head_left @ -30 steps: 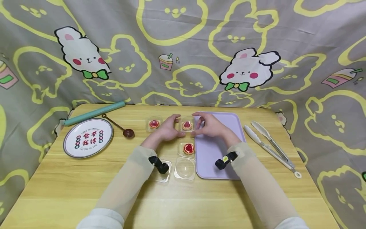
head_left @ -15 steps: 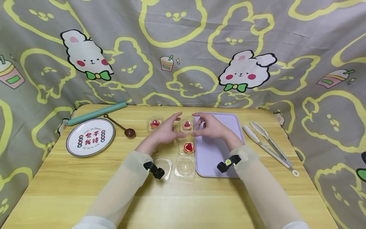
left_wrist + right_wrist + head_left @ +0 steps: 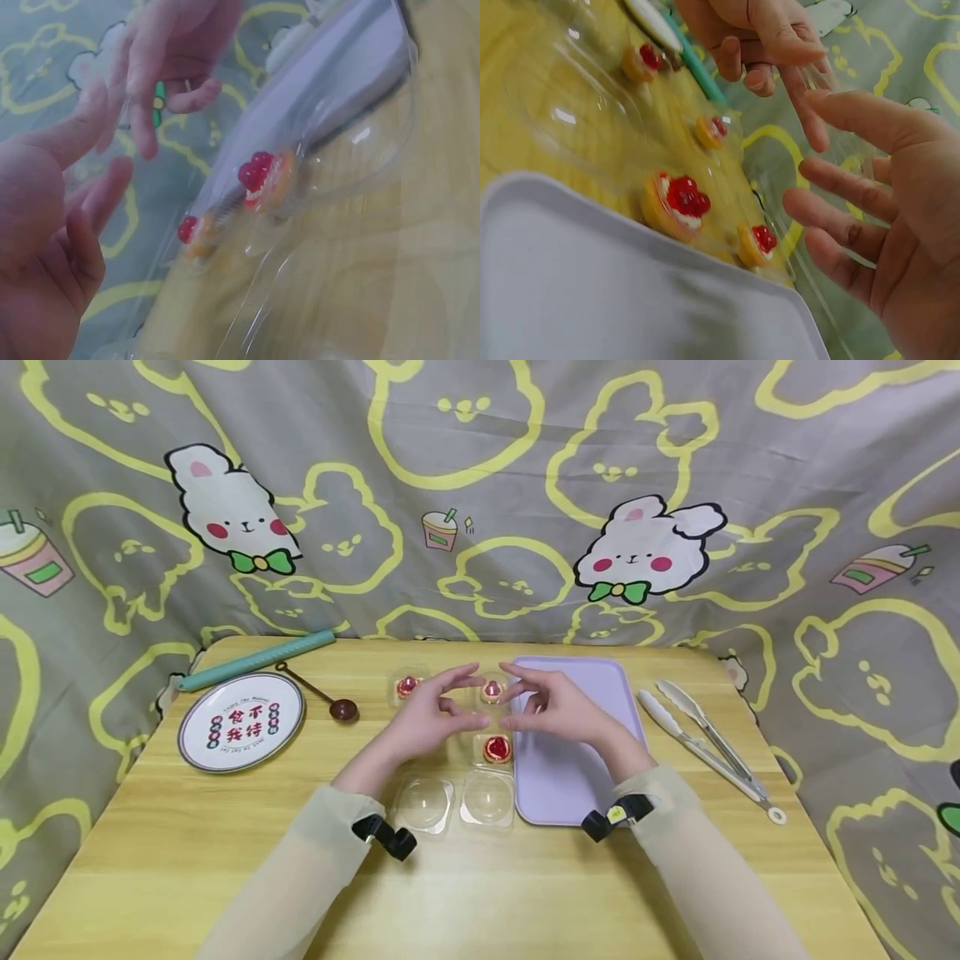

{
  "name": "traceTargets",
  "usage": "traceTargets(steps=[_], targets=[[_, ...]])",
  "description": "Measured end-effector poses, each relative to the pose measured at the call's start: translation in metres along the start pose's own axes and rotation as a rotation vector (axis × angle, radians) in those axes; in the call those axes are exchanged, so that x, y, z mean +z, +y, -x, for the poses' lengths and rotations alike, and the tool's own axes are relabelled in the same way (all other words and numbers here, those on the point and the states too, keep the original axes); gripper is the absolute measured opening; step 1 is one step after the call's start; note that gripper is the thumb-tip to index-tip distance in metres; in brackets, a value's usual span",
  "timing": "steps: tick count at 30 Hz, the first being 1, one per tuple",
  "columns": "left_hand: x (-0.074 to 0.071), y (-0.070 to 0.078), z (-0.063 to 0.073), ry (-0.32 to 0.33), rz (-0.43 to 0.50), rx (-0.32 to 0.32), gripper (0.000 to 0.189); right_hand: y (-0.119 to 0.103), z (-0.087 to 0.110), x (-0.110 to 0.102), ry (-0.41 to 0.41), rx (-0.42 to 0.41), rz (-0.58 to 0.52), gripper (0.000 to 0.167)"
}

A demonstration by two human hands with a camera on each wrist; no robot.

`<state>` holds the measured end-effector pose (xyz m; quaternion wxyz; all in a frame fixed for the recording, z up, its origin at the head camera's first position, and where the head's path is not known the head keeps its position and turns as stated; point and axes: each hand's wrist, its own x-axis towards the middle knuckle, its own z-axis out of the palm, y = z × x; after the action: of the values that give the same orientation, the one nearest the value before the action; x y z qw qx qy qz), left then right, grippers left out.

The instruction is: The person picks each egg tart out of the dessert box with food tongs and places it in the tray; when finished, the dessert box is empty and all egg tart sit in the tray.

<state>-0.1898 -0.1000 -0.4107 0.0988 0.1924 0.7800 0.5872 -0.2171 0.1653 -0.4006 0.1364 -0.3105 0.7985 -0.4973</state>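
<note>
Fruit tarts with red berry tops sit in clear square containers; the back right tart [image 3: 492,691] is between and beyond my hands, a nearer tart [image 3: 497,748] just below them. In the right wrist view, a clear plastic lid [image 3: 821,79] glints between the fingers. My left hand [image 3: 427,714] pinches it from the left with thumb and fingers, and my right hand [image 3: 558,706] from the right. The thumbs face each other closely. Another tart [image 3: 641,61] shows in the right wrist view, hidden by my left hand in the head view.
The lilac tray [image 3: 573,777] lies right of the tarts, with tongs [image 3: 708,743] beyond. At front are two clear plastic pieces [image 3: 424,803]. A back left tart [image 3: 407,685], brown spoon [image 3: 342,710], plate [image 3: 198,727] and green rolling pin-like rod [image 3: 258,660] lie leftward.
Both hands have risen from around the back right container and come closer together, their fingertips now nearer each other. The clear pieces at the front left show more as the left arm shifted left.
</note>
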Motion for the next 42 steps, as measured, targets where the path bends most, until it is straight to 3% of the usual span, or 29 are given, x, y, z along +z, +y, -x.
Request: traceTargets(steps=[4,8,19,28,42], targets=[[0.000,-0.001,0.010,0.006,0.080,0.015,0.087,-0.004,0.010,0.008,-0.022,-0.035,-0.089,0.086],[-0.002,-0.001,0.016,0.002,0.099,0.017,0.085,-0.007,0.015,0.013,-0.024,-0.057,-0.144,0.081],[-0.006,0.008,0.030,-0.044,0.068,-0.012,0.083,-0.017,0.025,0.018,-0.019,-0.084,-0.158,0.076],[-0.006,0.012,0.044,-0.090,-0.042,0.021,0.081,-0.023,0.037,0.025,-0.030,-0.091,-0.207,0.074],[-0.003,0.015,0.054,-0.110,-0.037,0.088,0.084,-0.026,0.044,0.031,-0.007,-0.130,-0.213,0.078]])
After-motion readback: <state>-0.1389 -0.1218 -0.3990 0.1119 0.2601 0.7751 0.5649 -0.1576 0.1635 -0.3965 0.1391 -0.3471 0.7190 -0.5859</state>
